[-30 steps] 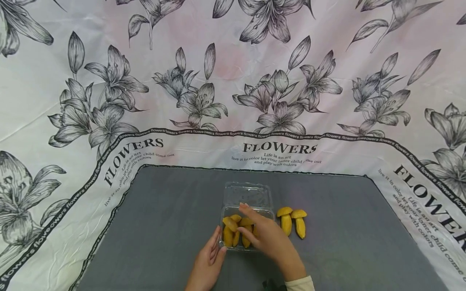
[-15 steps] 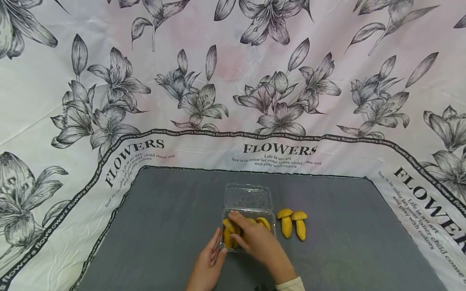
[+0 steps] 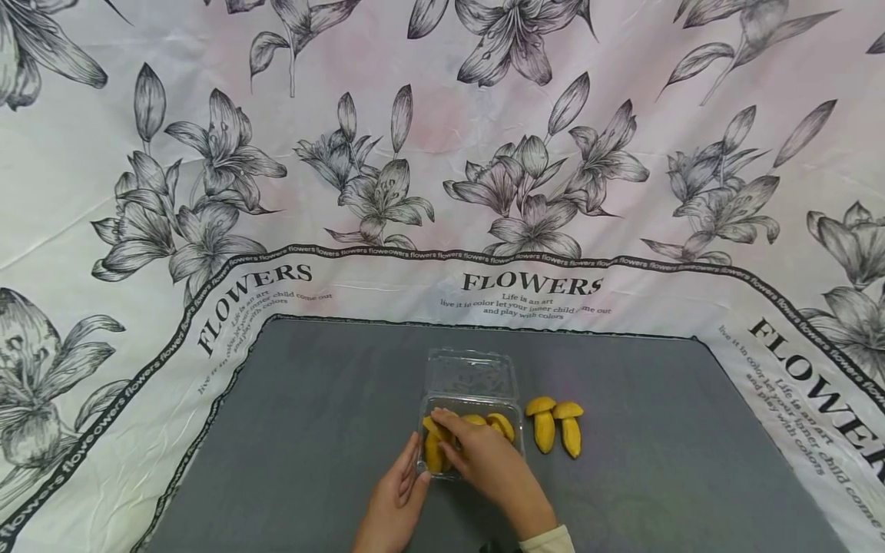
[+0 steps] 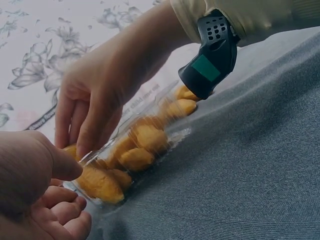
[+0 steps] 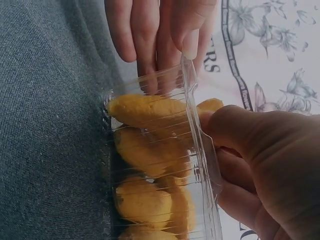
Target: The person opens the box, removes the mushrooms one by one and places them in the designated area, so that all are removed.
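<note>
A cloth-lined tabletop nook; whether it belongs to a home, a studio or a lab cannot be told.
A gray woven-textured surface [image 3: 325, 415] spreads below, and a white printed sheet [image 3: 387, 280] borders its far edge and both sides, filling the head view to the top and hiding the room beyond. Black-and-gray lilies [image 3: 532, 223], faint pink blushes and the word "FLOWERS" [image 3: 532, 283] give it a decorative, household look, while a black device [image 4: 220, 45] worn beside a cream sleeve [image 4: 270, 17] suggests a recording setup.
</note>
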The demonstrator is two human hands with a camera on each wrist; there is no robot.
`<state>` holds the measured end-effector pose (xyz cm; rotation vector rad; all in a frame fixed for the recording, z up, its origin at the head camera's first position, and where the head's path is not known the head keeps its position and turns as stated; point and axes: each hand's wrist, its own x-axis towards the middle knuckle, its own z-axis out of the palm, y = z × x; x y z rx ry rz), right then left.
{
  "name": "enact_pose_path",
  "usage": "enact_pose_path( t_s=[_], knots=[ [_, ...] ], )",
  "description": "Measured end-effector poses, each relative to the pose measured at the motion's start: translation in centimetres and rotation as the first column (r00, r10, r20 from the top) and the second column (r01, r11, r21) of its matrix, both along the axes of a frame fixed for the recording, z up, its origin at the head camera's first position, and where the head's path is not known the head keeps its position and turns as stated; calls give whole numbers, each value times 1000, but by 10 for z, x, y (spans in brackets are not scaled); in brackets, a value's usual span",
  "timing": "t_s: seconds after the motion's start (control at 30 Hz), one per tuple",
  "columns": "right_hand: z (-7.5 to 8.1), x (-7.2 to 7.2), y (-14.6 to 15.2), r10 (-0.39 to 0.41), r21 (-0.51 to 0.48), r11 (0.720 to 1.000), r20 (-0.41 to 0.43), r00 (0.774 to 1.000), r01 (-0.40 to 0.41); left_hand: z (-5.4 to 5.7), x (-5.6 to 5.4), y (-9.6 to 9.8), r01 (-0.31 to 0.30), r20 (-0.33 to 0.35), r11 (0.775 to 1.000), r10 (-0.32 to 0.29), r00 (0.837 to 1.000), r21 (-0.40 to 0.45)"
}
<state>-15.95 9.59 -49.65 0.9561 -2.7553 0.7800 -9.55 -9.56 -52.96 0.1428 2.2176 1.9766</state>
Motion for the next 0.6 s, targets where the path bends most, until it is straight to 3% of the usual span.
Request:
enact_pose_path(
  t_s=[0.43, 0.6],
  knots=[
    [6, -2, -1, -25, -61, 998, 16, 1000, 26, 5, -6, -2, 4, 1, 1000, -4, 1000, -10],
    [2, -5, 0, -31, -68, 997, -58, 998, 27, 5, -8, -4, 10, 3, 1000, -10, 1000, -19]
  ],
)
